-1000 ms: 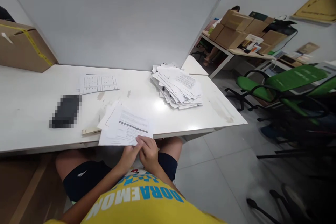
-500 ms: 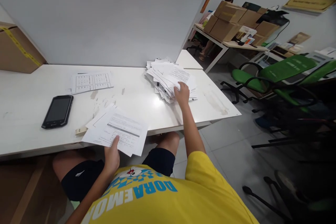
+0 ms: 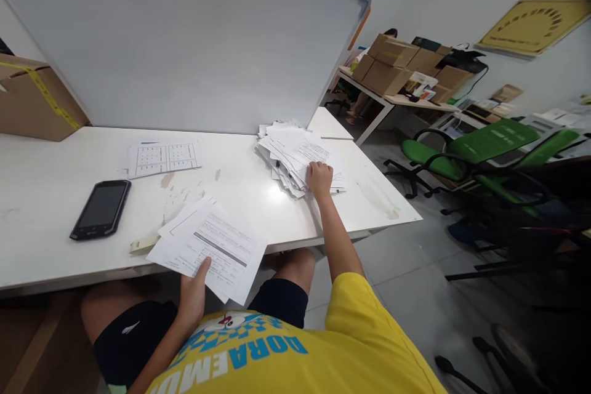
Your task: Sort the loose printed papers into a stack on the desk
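My left hand (image 3: 192,290) grips a few loose printed sheets (image 3: 221,231), thumb on top and fingers underneath. They reach over the table's front edge. At the right, my right hand (image 3: 320,177) lies at the near right side of an untidy paper stack (image 3: 289,154). Its fingers are curled onto the top sheet of paper (image 3: 307,149); their tips are partly hidden. Beneath the left-hand sheets pokes out a small cream-coloured piece (image 3: 144,243), its kind unclear.
A black rugged phone (image 3: 102,209) lies on the white table (image 3: 41,197) at the left. Behind it are sheets with printed grids (image 3: 161,159). A whiteboard (image 3: 194,43) stands along the back, beside a cardboard box (image 3: 39,101). Green chairs (image 3: 492,138) stand on the right.
The camera view has tilted up slightly, so everything sits lower. My right hand has curled more closely over the stack's edge. My left hand keeps its sheets.
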